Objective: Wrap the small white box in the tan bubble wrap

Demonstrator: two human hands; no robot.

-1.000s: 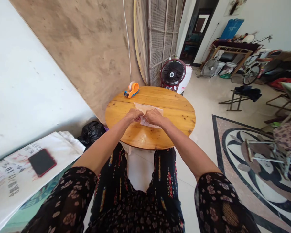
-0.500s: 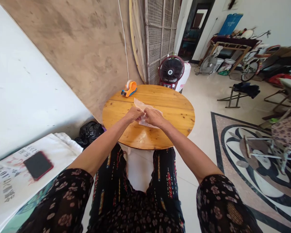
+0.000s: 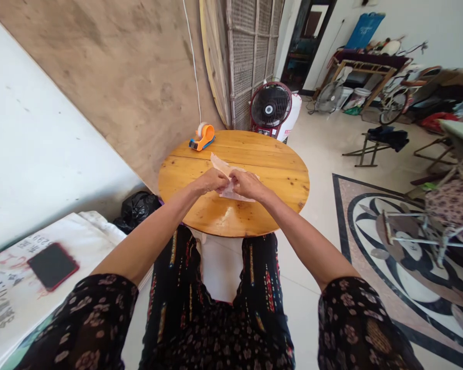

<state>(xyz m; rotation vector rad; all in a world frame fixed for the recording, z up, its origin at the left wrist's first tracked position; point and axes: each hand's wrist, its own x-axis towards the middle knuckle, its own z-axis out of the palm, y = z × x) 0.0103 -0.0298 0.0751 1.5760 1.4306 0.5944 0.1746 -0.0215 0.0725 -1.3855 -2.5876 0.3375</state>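
Note:
On the round wooden table [image 3: 231,221] lies a thin, whitish, see-through sheet [image 3: 220,163], perhaps a plastic bag; its exact kind I cannot make out. My left hand [image 3: 213,181] is closed with its fingertips pinching the sheet near its middle. Right beside it, my right hand [image 3: 247,185] pinches the same sheet, and the two sets of fingertips almost meet. Both hands cover much of the sheet. An orange tape dispenser [image 3: 206,135] with a roll of tape stands at the table's far left edge.
Behind the table stands a dark red fan [image 3: 270,105]. A phone [image 3: 53,266] rests on a white printed sack [image 3: 11,288] at the left, near a black plastic bag [image 3: 139,208]. Folding stools [image 3: 370,149] and a bicycle [image 3: 393,105] are at the right.
The camera view has shifted slightly. My hands keep hold of the sheet at nearly the same spot, with only small finger movement.

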